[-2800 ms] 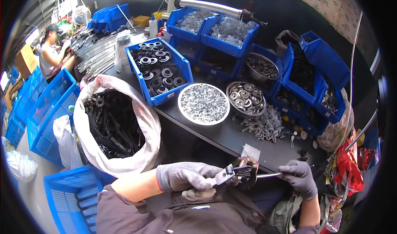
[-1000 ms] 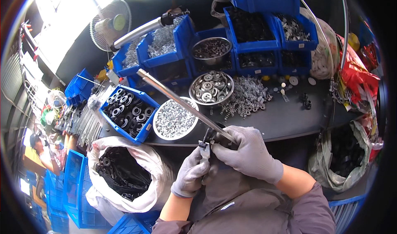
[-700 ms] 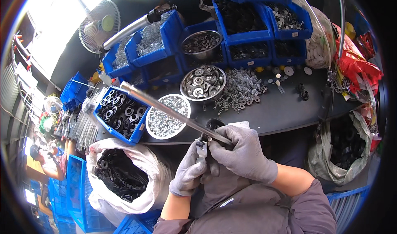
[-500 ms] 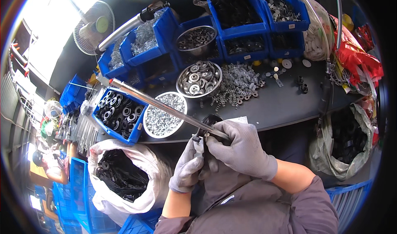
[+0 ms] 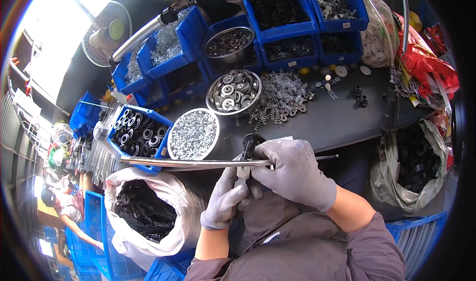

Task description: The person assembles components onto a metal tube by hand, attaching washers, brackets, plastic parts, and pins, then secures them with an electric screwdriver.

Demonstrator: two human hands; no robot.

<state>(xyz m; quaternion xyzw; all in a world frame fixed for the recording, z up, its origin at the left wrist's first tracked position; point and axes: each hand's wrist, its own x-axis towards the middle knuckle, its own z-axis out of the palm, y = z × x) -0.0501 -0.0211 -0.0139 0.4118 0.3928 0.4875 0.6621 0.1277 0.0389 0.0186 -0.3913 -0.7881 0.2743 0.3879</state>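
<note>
My right hand (image 5: pixel 300 174), in a grey glove, is wrapped round a long shiny metal rod (image 5: pixel 193 164). The rod lies nearly level, its longer part reaching left and a thin dark end showing right of the hand. My left hand (image 5: pixel 221 205), gloved too, pinches a light grey flat lever-like piece (image 5: pixel 242 174) from below. A black round-headed part (image 5: pixel 252 143) stands above that piece, where the rod crosses. Whether the three are joined cannot be seen, as fingers cover the crossing.
On the dark bench (image 5: pixel 342 117) are a steel bowl of washers (image 5: pixel 207 98), a white bowl of small metal parts (image 5: pixel 171 144) and loose springs (image 5: pixel 282 90). Blue bins (image 5: pixel 292 33) stand behind. A white sack (image 5: pixel 191 221) and a greenish sack (image 5: pixel 382 194) flank me. Far left, a person (image 5: pixel 69 206).
The rod has swung from a slant, with its left end high, to nearly level. The black part now stands more upright above my left hand. Both hands keep their hold.
</note>
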